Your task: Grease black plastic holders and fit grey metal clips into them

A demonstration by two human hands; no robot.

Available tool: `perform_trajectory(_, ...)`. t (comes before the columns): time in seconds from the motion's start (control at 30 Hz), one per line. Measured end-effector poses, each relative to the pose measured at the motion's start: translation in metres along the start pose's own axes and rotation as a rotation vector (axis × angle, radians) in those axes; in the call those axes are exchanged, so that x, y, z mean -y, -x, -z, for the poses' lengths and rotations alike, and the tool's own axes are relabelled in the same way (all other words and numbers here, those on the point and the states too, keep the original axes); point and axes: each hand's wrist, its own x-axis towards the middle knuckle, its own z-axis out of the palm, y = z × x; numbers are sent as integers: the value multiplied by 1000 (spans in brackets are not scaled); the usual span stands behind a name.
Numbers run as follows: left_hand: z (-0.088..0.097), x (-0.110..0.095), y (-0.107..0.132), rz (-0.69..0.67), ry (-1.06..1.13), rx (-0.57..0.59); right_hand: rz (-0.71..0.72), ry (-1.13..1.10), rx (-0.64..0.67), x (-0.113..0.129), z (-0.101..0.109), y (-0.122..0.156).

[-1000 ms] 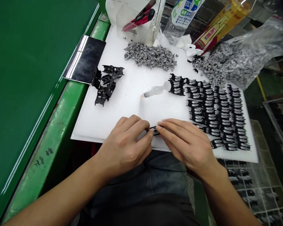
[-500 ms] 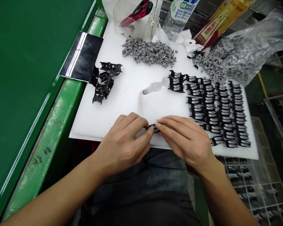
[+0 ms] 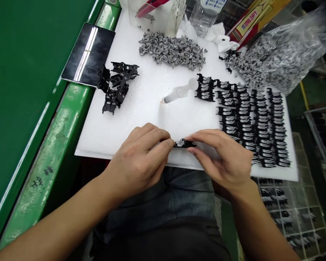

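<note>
My left hand (image 3: 139,161) and my right hand (image 3: 224,159) meet at the near edge of a white foam board (image 3: 152,108). Both pinch one small black plastic part (image 3: 183,144) with a grey metal clip showing in its middle. Fingers of both hands are curled closed round its ends. Rows of like black parts with metal clips (image 3: 251,116) lie to the right of my right hand. A small heap of bare black parts (image 3: 115,88) lies beyond my left hand. A pile of loose grey metal clips (image 3: 172,52) sits at the back.
A clear syringe (image 3: 179,92) lies mid-board. A dark tablet (image 3: 88,54) rests on the green bench rail (image 3: 57,141) at left. A plastic bag of metal clips (image 3: 277,61), a bottle (image 3: 206,14) and a clear box (image 3: 157,14) stand at the back. A compartment tray (image 3: 290,214) lies at lower right.
My right hand's fingers have curled in more, and the black part with its metal clip now shows between the two hands. The view has tilted slightly, shifting the board upward in the picture.
</note>
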Motion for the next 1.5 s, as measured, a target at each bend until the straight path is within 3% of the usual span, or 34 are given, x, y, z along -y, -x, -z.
perform_trajectory(0.37,0,1,0,9,12,19,9,27,17,0,-1,1)
perform_trajectory(0.53,0,1,1,13,44,-44,24,89,24,-2,9,-7)
perform_trajectory(0.63,0,1,0,15,54,-47,10,256,-10,-15,20,-19)
perform_trajectory(0.77,1,1,-1,-2,11,-28,-111,492,25,-42,29,-35)
perform_trajectory(0.93,1,1,-1,4,7,-9,-168,554,89,-58,31,-37)
perform_trajectory(1.03,0,2,-1,1,6,-11,-180,514,40,-54,41,-31)
perform_trajectory(1.17,0,3,-1,-6,6,-9,-250,353,-3,-42,73,-10)
perform_trajectory(1.33,-1,5,-1,-11,-8,5,-377,291,200,-26,111,34)
perform_trajectory(1.5,-2,4,-2,-21,-29,-7,-411,207,295,-14,111,61)
